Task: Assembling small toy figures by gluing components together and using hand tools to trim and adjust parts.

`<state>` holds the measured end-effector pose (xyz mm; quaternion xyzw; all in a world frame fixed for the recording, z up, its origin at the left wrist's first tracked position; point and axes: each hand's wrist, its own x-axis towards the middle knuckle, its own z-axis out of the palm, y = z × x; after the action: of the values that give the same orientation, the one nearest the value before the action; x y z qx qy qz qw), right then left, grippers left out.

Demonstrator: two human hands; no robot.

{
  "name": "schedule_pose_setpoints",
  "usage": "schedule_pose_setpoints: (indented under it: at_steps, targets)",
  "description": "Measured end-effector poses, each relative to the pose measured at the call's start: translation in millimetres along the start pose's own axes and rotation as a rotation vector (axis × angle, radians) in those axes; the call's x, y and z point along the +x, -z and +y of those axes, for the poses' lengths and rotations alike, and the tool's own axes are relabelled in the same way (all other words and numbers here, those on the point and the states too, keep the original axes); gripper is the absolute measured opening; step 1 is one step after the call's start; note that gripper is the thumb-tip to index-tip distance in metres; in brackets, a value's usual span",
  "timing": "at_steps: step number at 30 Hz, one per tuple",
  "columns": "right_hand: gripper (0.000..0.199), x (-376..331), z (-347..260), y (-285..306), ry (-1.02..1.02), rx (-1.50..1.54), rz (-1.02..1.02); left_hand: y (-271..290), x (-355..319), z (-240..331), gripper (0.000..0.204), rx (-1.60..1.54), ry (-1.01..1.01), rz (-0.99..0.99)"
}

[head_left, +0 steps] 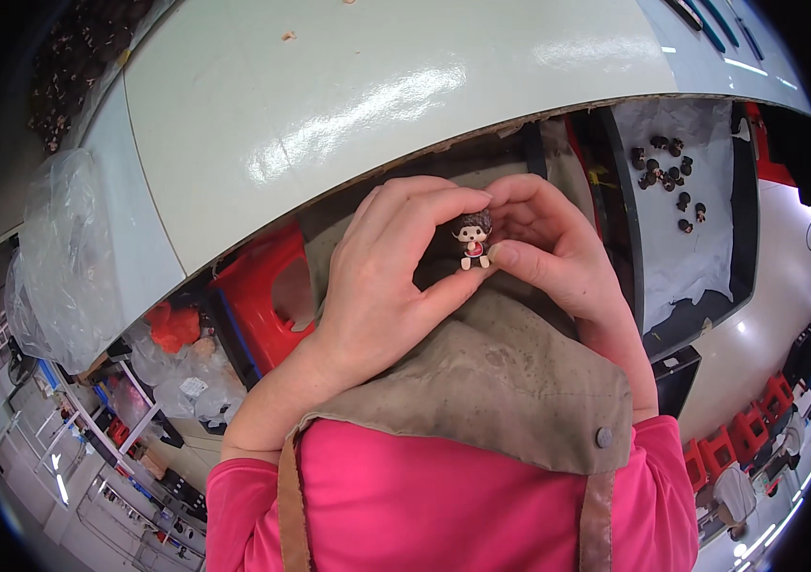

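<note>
I see a broad pale cream glossy worktable filling the upper half of the view, its curved front edge running just above the hands and ceiling lights glaring on it. Below that edge, to the left of the hands, sits a red plastic stool, and further left a heap of clear plastic bags. To the right of the hands, a white-lined dark tray holds a scatter of small dark-haired figurines. Red stools stand along the floor at far right, small and bent by the lens.

My left hand and right hand meet just under the table edge. Both are pinched on a tiny doll figurine with brown fuzzy hair, pale face and red front: the left thumb and forefinger close around its left side, the right fingertips press its right side and head. It stands upright between them, feet free.

A grey-brown worn fabric apron with a metal stud covers the lap, over bright pink sleeves. The apron hides everything beneath the hands. Dark specks at the table's far left corner are too blurred to identify. The figurine's back is out of sight.
</note>
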<state>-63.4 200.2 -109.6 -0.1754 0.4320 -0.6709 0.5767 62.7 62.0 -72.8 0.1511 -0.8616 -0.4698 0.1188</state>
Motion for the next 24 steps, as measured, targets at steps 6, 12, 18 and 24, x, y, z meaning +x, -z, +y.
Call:
schedule_pose_setpoints:
  at_steps: [6, 12, 18, 24]
  targets:
    - [0.029, -0.6, -5.5, -1.6, -0.034, -0.035, 0.03, 1.8, 0.0, 2.7, 0.048, -0.074, 0.043, -0.009]
    - [0.022, 1.2, -5.3, -1.6, -0.066, -0.032, 0.043, 3.8, 0.5, 2.8, 0.05, -0.131, 0.074, -0.04]
    - [0.02, -1.5, -0.8, -2.6, -0.063, -0.058, 0.055, 4.4, -4.0, 4.2, 0.05, -0.223, 0.133, -0.072]
    - [0.02, -2.1, -3.8, -1.7, -0.065, -0.065, 0.052, 3.7, -5.9, 2.6, 0.054, -0.284, 0.179, -0.096]
